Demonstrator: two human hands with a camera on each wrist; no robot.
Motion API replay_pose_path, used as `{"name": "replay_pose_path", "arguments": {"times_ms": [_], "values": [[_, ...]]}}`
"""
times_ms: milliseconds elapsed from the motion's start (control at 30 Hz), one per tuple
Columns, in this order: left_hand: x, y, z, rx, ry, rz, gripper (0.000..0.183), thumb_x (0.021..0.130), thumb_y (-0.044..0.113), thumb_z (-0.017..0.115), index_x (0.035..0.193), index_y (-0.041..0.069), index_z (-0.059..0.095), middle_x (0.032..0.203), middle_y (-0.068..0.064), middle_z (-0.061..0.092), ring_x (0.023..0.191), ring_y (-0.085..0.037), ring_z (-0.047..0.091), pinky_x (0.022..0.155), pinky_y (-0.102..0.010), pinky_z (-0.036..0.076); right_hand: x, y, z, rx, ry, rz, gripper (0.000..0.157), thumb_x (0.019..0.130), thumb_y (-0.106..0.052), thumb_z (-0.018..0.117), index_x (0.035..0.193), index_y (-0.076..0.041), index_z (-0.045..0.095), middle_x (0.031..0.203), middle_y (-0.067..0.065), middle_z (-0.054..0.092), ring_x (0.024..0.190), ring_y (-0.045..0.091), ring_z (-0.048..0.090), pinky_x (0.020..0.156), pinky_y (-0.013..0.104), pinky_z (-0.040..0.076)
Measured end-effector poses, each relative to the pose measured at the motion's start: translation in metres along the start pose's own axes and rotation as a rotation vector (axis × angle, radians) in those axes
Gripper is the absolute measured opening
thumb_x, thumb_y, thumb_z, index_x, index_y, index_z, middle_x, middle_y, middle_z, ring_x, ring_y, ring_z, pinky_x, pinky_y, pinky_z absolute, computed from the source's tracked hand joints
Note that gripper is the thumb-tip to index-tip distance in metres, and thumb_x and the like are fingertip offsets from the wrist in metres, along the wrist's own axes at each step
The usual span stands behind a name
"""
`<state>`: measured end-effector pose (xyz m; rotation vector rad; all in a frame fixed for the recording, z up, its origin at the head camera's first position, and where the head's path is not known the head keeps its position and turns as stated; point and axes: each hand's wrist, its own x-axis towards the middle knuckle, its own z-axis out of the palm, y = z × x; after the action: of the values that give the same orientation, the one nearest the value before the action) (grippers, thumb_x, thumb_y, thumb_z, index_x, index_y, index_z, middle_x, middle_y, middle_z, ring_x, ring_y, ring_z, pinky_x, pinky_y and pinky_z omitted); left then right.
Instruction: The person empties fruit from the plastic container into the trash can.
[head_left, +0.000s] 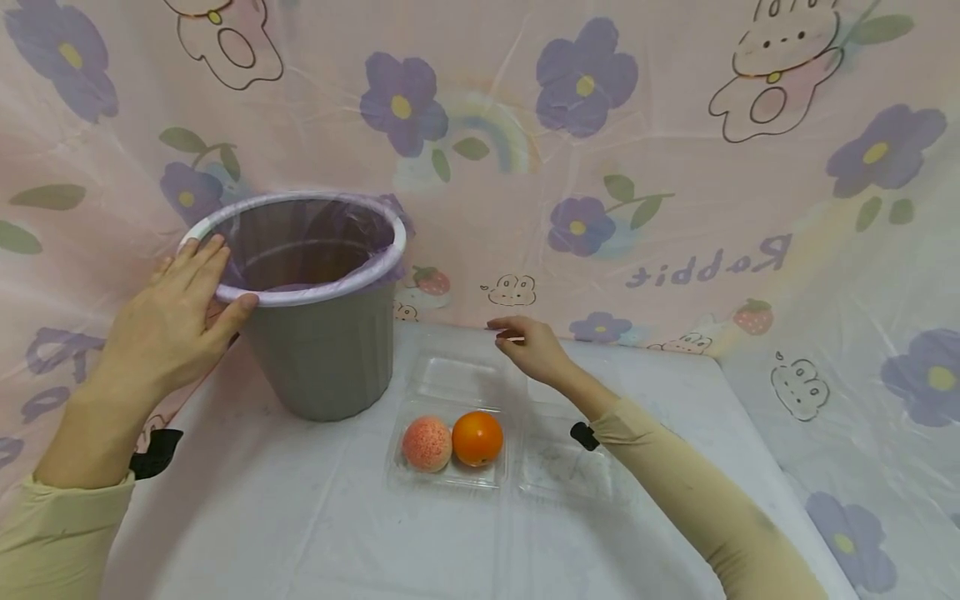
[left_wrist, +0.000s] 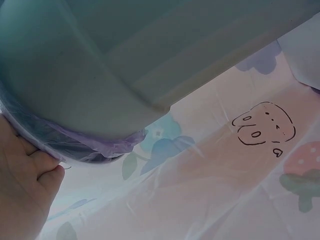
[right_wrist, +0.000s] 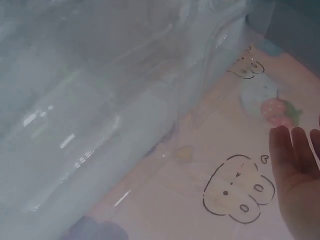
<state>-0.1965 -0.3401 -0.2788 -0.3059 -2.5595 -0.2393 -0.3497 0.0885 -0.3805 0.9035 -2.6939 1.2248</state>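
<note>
A grey bin (head_left: 322, 358) lined with a thin purple bag (head_left: 360, 217) stands on the left, its pale ring-shaped rim upward. My left hand (head_left: 168, 325) holds this rim at its left side, fingers over the edge and thumb at the front; in the left wrist view the hand (left_wrist: 30, 185) presses close against the bag's edge. In front of the bin, a peach-like pink fruit (head_left: 427, 443) and an orange (head_left: 477, 438) sit side by side in an unlidded clear plastic box (head_left: 450, 477). My right hand (head_left: 536, 350) hovers behind the boxes, fingers loosely bent, holding nothing.
A second clear plastic box (head_left: 562, 467) lies open right of the fruit, partly under my right forearm. The white-covered table (head_left: 405, 542) meets a pink patterned curtain (head_left: 480, 208) at its back edge.
</note>
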Motion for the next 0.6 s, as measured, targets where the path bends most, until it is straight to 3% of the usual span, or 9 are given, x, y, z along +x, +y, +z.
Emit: {"name": "replay_pose_path", "arguments": {"times_ms": [200,600], "values": [[0.000,0.000,-0.001,0.000,-0.010,-0.006,0.071,0.098,0.044,0.044,0.148,-0.002,0.025,0.156,-0.013,0.019,0.145,-0.029,0.010,0.118,-0.039,0.002,-0.018,0.002,0.003,-0.009,-0.037,-0.030,0.029,0.089,-0.008,0.062,0.118,-0.011,0.065,0.117,0.004,0.064,0.099,0.017,0.065,0.084,0.031,0.054],[0.000,0.001,-0.001,0.005,-0.001,-0.004,0.070,0.098,0.044,0.044,0.147,-0.003,0.026,0.155,-0.015,0.021,0.145,-0.031,0.012,0.118,-0.040,0.003,-0.047,0.009,0.022,-0.044,-0.197,-0.135,0.027,0.086,-0.002,0.065,0.112,-0.008,0.067,0.106,0.012,0.066,0.086,0.016,0.066,0.075,0.024,0.055]]}}
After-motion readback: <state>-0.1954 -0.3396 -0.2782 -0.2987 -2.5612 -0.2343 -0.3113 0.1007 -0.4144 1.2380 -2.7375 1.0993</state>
